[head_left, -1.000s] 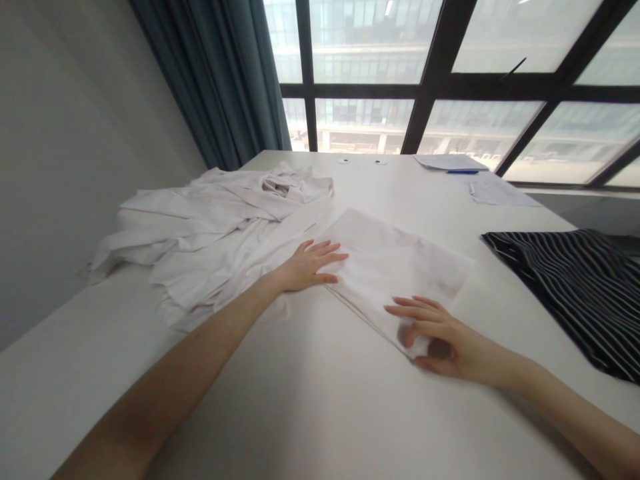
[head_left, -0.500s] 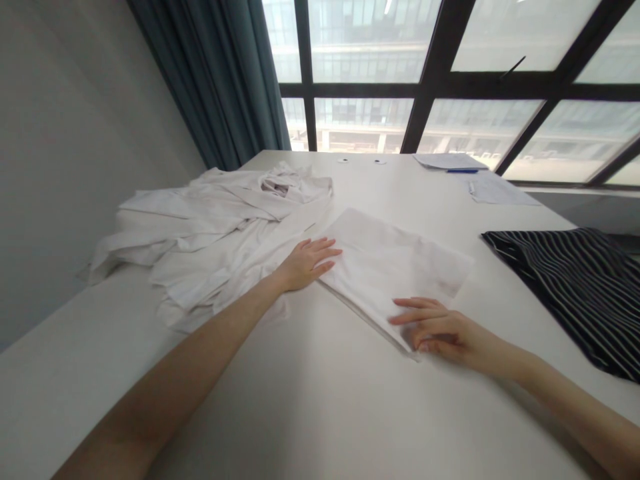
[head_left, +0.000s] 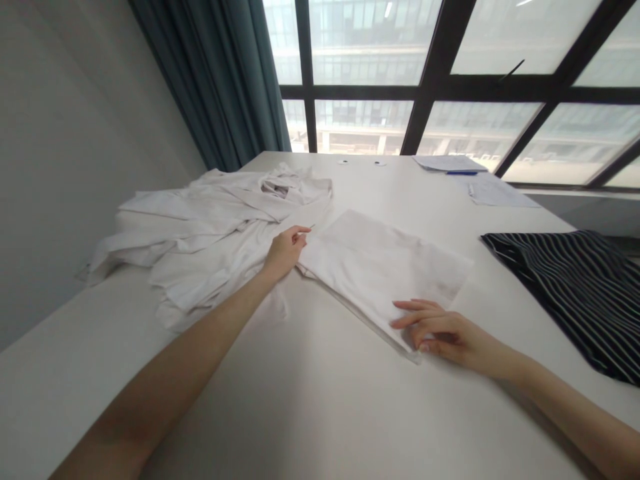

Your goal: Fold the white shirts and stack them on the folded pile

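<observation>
A folded white cloth lies flat in the middle of the white table. My left hand is at the cloth's left corner, its fingers curled in a pinch on the edge. My right hand rests at the cloth's near corner; some fingers stretch flat over the fabric while the thumb and the others curl at the edge.
A heap of crumpled white garments lies to the left, touching the folded cloth. A black striped cloth lies at the right. Papers and a blue pen sit at the far side by the window. A teal curtain hangs at the back left.
My left hand drew back from lying flat on the cloth and closed in a pinch on its left corner. My right hand settled lower onto the near corner.
</observation>
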Available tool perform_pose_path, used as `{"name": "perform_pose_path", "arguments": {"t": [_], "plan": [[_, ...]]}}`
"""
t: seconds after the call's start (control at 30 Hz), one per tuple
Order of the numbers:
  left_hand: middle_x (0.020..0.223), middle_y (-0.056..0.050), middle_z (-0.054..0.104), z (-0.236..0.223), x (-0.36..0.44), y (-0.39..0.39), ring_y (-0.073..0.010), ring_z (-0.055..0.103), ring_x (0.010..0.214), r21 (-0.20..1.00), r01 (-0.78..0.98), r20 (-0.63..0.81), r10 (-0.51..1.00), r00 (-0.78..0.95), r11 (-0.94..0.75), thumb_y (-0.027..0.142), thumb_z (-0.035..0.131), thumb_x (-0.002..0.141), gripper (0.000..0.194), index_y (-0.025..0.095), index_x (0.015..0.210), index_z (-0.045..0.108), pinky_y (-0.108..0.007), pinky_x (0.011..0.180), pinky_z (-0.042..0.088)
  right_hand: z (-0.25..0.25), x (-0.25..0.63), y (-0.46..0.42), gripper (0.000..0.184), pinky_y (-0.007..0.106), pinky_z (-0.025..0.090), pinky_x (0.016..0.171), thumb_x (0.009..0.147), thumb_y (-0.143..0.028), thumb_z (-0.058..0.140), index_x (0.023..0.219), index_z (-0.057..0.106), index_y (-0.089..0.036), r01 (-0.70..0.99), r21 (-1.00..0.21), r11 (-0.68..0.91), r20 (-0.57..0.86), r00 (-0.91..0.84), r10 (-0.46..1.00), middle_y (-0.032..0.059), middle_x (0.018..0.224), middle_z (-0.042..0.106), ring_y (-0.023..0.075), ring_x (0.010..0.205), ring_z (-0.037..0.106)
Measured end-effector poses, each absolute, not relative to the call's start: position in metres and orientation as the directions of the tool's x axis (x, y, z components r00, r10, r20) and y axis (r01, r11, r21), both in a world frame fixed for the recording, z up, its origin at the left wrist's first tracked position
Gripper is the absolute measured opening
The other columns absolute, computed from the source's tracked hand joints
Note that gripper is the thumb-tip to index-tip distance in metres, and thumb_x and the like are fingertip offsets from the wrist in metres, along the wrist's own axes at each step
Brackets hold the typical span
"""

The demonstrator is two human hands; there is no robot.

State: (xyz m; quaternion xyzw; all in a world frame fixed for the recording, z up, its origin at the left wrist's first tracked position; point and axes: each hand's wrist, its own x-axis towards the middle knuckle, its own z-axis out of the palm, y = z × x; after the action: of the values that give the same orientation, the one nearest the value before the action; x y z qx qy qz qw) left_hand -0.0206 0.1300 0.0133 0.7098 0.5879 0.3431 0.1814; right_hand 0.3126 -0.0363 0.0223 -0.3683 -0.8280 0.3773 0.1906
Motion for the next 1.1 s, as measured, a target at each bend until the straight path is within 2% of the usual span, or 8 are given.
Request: {"name": "perform_pose_path", "arguments": {"t": [0.17,0.27,0.43,0.53,0.6,0.7,0.8,1.1], "plan": [[0.083,-0.007,0.070,0.012,-0.024,0.131,-0.0201,0.060,0.075,0.557,0.798,0.224,0.967,0.121,-0.229,0.031,0.045,0.089,0.035,0.020,0.110,0.071,-0.029,0.070,0.042,0.022,0.314,-0.035,0.019,0.052,0.031,0.111,0.090,-0.038,0.059,0.084,0.068,-0.022,0.399,-0.832,0.385,0.065,-0.620,0.782,0.0092,0.116,0.070,0.0273,0.132,0.045],[0.083,-0.006,0.070,0.012,-0.025,0.134,-0.0191,0.060,0.074,0.589,0.776,0.161,0.974,0.158,-0.224,0.031,0.044,0.087,0.037,0.019,0.110,0.071,-0.028,0.071,0.043,0.022,0.314,-0.034,0.019,0.053,0.031,0.110,0.090,-0.037,0.060,0.082,0.067,-0.022,0.372,-0.853,0.366,0.073,-0.609,0.790,0.0097,0.111,0.071,0.0276,0.130,0.048],[0.099,-0.007,0.069,0.037,-0.036,0.137,-0.0201,0.062,0.087,0.613,0.763,-0.049,0.954,0.296,-0.206,0.025,0.044,0.079,0.046,0.014,0.117,0.066,-0.027,0.079,0.045,0.022,0.313,-0.033,0.020,0.053,0.032,0.108,0.089,-0.038,0.061,0.081,0.068,-0.022,0.341,-0.880,0.331,0.069,-0.596,0.800,0.0098,0.106,0.072,0.0286,0.127,0.050],[0.106,-0.007,0.067,0.055,-0.047,0.133,-0.0200,0.062,0.093,0.576,0.770,-0.190,0.871,0.453,-0.275,0.024,0.049,0.070,0.058,0.014,0.126,0.059,-0.026,0.082,0.046,0.020,0.315,-0.032,0.021,0.052,0.031,0.109,0.089,-0.040,0.061,0.080,0.067,-0.022,0.301,-0.907,0.294,0.069,-0.584,0.809,0.0087,0.103,0.072,0.0283,0.126,0.051],[0.107,-0.007,0.065,0.060,-0.052,0.130,-0.0198,0.062,0.092,0.523,0.793,-0.243,0.837,0.490,-0.312,0.025,0.052,0.066,0.066,0.014,0.131,0.054,-0.025,0.081,0.046,0.020,0.317,-0.032,0.023,0.053,0.030,0.109,0.088,-0.042,0.061,0.078,0.066,-0.022,0.279,-0.923,0.263,0.058,-0.577,0.815,0.0084,0.102,0.072,0.0286,0.126,0.051],[0.100,-0.004,0.064,0.057,-0.053,0.128,-0.0187,0.061,0.085,0.441,0.824,-0.246,0.836,0.491,-0.354,0.028,0.056,0.065,0.071,0.017,0.134,0.049,-0.025,0.075,0.046,0.020,0.319,-0.031,0.023,0.053,0.028,0.110,0.087,-0.043,0.062,0.078,0.065,-0.022,0.260,-0.940,0.222,0.040,-0.563,0.826,0.0080,0.102,0.072,0.0286,0.126,0.051],[0.090,-0.001,0.063,0.051,-0.050,0.130,-0.0175,0.060,0.078,0.423,0.823,-0.201,0.847,0.492,-0.378,0.032,0.057,0.068,0.065,0.019,0.131,0.050,-0.024,0.070,0.044,0.020,0.321,-0.030,0.024,0.053,0.026,0.111,0.086,-0.044,0.063,0.077,0.064,-0.022,0.240,-0.951,0.195,0.033,-0.548,0.836,0.0074,0.101,0.072,0.0288,0.125,0.052],[0.084,-0.002,0.064,0.060,-0.056,0.133,-0.0170,0.060,0.076,0.567,0.753,-0.208,0.826,0.524,-0.335,0.045,0.059,0.074,0.063,0.018,0.131,0.052,-0.025,0.068,0.045,0.021,0.322,-0.029,0.026,0.055,0.024,0.112,0.085,-0.046,0.064,0.077,0.066,-0.022,0.285,-0.933,0.221,0.025,-0.560,0.828,0.0084,0.101,0.072,0.0297,0.124,0.053]]}}
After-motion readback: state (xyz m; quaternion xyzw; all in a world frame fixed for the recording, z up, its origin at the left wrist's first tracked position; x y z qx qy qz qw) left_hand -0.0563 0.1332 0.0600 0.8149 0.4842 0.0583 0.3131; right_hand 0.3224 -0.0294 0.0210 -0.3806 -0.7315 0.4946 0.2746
